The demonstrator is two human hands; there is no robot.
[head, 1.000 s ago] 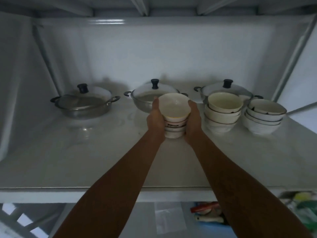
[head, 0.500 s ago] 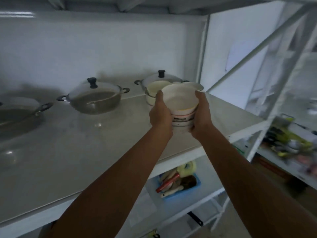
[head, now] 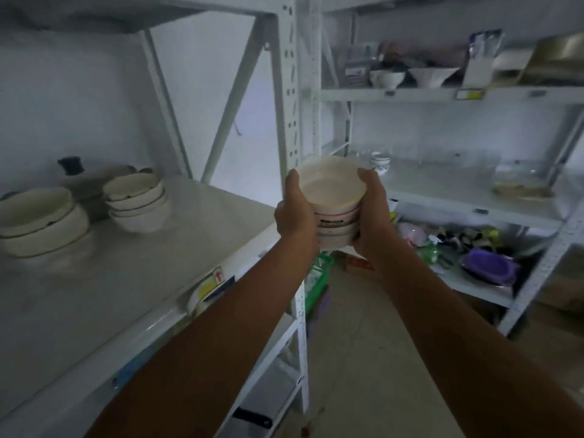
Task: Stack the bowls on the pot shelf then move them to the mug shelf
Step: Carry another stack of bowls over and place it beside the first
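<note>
Two bare hands — left hand (head: 295,213) and right hand (head: 373,213) — clasp a stack of bowls (head: 333,203) from either side, in the air beyond the pot shelf (head: 196,235). On that shelf, left of the held stack, sit two more bowl stacks (head: 136,200) and a lidded pot (head: 85,181).
</note>
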